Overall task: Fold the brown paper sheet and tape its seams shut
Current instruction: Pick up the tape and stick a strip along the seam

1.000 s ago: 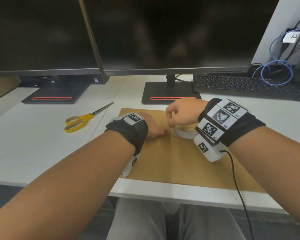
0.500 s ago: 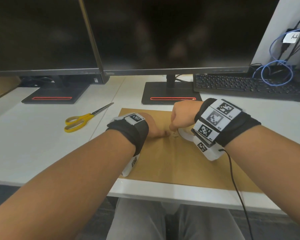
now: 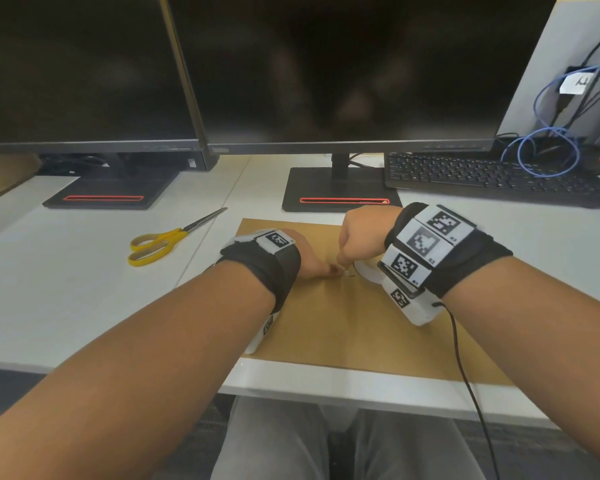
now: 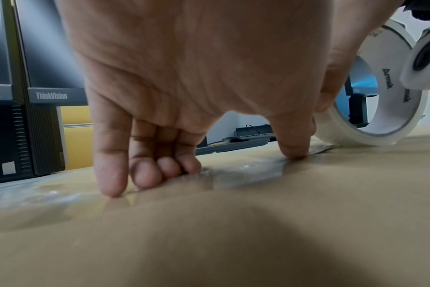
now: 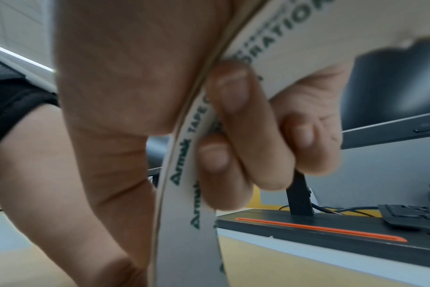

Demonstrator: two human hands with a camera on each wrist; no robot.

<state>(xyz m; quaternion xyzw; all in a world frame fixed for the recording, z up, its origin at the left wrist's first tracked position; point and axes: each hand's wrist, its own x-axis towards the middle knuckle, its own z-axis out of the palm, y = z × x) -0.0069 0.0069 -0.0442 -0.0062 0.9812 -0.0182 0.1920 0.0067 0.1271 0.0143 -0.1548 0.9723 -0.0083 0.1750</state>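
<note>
Fingers of the left hand press clear tape onto the brown paper lying flat on the tabletop. Beside it, the right hand grips the tape roll, standing on the paper.

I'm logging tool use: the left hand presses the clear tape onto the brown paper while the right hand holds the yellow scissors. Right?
Not quite. The right hand grips the tape roll, as the right wrist view shows. The yellow scissors lie untouched on the desk in the head view. The left hand does press the clear tape onto the brown paper.
</note>
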